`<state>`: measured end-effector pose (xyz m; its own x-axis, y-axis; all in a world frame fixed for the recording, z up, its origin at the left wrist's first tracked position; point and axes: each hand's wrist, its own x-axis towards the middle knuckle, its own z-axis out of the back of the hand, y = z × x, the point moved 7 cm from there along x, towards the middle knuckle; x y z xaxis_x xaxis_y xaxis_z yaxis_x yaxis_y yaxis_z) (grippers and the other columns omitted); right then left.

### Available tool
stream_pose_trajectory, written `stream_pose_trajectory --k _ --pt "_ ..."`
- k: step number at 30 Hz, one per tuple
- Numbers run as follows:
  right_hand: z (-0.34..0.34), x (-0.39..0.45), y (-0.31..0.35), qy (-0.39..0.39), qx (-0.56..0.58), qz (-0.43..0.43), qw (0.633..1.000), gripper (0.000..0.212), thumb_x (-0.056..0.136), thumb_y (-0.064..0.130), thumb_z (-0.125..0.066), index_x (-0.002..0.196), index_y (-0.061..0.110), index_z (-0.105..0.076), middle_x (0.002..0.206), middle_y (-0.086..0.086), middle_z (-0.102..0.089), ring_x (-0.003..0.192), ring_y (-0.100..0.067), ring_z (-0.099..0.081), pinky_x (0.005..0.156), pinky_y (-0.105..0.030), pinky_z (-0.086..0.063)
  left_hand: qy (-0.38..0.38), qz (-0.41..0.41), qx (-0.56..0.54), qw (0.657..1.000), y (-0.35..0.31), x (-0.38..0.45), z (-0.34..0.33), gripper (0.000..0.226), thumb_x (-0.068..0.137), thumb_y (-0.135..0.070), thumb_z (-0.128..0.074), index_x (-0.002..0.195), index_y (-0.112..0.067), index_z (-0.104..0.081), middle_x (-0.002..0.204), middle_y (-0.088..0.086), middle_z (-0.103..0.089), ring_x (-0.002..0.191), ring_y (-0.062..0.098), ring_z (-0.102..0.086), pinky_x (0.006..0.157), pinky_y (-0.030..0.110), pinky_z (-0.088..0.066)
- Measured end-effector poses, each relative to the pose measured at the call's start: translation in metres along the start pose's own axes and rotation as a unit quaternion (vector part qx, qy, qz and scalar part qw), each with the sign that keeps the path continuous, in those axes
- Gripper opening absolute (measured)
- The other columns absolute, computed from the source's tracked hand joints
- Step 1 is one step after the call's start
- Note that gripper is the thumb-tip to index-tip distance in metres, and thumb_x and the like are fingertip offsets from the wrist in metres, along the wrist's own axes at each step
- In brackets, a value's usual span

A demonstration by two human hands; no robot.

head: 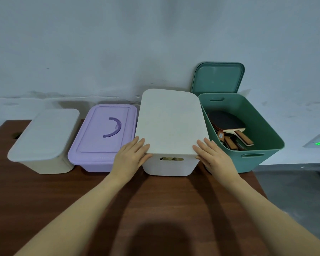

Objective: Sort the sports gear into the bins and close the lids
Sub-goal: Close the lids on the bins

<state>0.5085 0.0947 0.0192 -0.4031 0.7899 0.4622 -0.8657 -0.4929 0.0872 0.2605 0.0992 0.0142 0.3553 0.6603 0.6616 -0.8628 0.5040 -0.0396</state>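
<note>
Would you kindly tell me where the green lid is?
The green lid stands against the wall at right, behind the open green bin holding paddles.

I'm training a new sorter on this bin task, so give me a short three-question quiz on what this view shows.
1. True or false: the green bin has its lid on.
2. What lies inside the green bin: A) balls, B) table tennis paddles, C) nothing?
3. Which lid do the left hand and right hand touch?

Key
1. False: the green lid stands behind the bin, against the wall.
2. B.
3. The white lid on the white bin, one hand at each near corner, fingers straight.
</note>
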Motion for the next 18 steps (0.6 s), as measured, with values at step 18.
stream_pose_trajectory --k 18 --pt "-0.004 0.041 -0.006 0.122 -0.03 -0.142 0.982 0.05 0.091 0.055 -0.028 0.12 0.031 -0.062 0.131 0.002 -0.056 0.118 -0.029 -0.047 0.099 -0.041 -0.028 0.187 0.088 0.004 0.978 0.005 0.039 -0.013 0.053 0.09 -0.047 -0.029 0.113 -0.014 -0.064 0.126 0.006 -0.06 0.115 0.029 -0.056 0.091 0.039 -0.042"
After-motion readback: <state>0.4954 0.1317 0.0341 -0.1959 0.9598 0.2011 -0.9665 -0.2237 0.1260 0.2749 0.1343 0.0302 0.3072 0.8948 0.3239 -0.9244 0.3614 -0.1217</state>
